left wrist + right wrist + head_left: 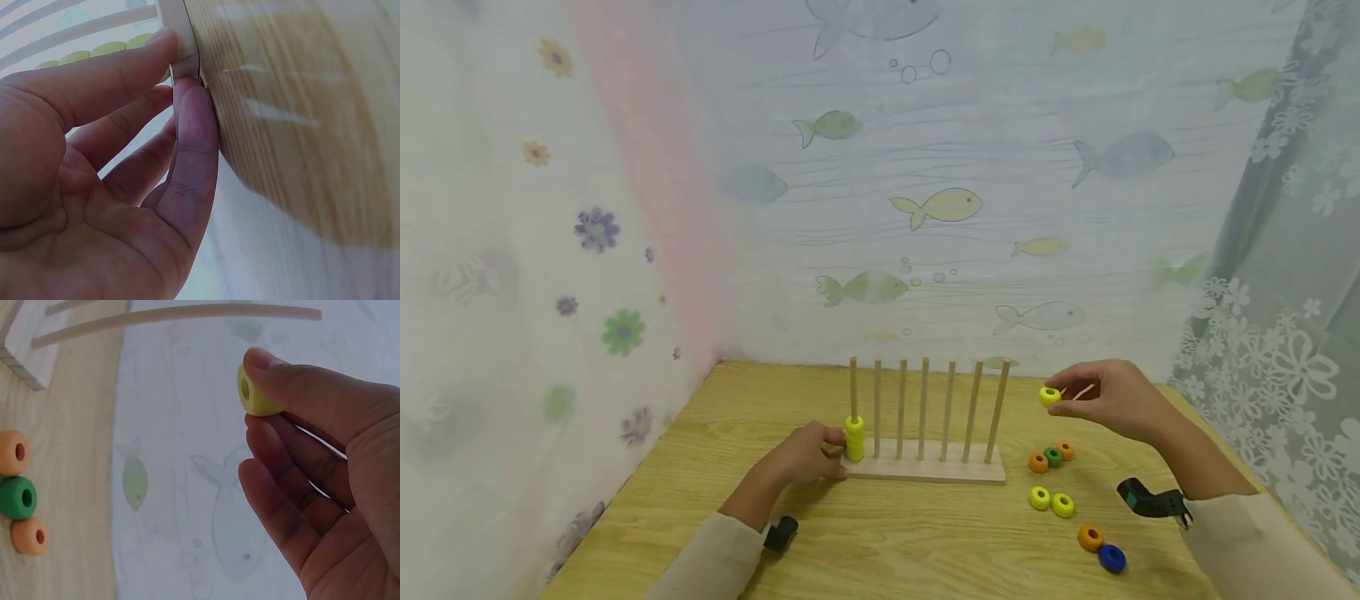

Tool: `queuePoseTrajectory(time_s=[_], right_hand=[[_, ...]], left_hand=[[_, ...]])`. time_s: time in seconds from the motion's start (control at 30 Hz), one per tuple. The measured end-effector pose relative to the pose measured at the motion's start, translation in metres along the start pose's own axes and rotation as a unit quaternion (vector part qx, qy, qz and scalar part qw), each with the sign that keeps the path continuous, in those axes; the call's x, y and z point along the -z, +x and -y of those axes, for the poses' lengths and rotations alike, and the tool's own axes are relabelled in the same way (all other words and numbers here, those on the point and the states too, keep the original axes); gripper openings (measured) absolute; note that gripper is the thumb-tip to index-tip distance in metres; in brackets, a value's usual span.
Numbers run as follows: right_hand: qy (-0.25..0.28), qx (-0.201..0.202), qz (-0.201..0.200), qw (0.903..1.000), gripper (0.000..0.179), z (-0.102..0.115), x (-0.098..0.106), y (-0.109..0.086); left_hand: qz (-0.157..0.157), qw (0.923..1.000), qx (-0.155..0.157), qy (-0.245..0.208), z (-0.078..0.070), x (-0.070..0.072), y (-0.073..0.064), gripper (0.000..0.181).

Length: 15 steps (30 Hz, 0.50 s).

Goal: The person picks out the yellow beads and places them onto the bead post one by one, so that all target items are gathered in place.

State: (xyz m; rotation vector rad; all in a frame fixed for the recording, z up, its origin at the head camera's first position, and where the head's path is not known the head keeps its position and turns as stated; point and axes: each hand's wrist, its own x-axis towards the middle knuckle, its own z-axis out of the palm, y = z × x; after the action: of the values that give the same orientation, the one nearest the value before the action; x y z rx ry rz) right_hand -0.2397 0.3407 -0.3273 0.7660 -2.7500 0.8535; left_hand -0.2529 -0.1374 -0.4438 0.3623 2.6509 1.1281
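Observation:
A wooden peg stand [925,472] with several upright pegs stands on the table. Several yellow beads [854,439] are stacked on its leftmost peg. My left hand [805,454] holds the left end of the base; in the left wrist view the thumb and fingers [197,144] pinch the base's end [185,65]. Raised above the table, to the right of the stand, my right hand [1112,400] pinches one yellow bead [1049,397] between thumb and fingers. The hole of that bead [245,389] shows in the right wrist view.
Right of the stand lie two orange beads with a green bead [1053,457] between them. Nearer are two yellow beads [1040,498], then an orange bead [1091,537] touching a blue bead [1112,558]. A fish-patterned curtain [940,275] hangs behind the table.

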Motion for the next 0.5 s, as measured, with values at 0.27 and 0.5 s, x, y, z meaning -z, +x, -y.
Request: queuePoseTrajectory(time_s=[0.27, 0.5], right_hand=[[-0.020, 0.007, 0.003, 0.9998, 0.030, 0.013, 0.010, 0.006], [-0.043, 0.009, -0.006, 0.9990, 0.029, 0.021, 0.016, 0.013]], left_hand=[[0.003, 1.0000, -0.005, 0.007, 0.002, 0.000, 0.002, 0.051], [0.001, 1.0000, 0.003, 0.006, 0.000, 0.000, 0.001, 0.051]])
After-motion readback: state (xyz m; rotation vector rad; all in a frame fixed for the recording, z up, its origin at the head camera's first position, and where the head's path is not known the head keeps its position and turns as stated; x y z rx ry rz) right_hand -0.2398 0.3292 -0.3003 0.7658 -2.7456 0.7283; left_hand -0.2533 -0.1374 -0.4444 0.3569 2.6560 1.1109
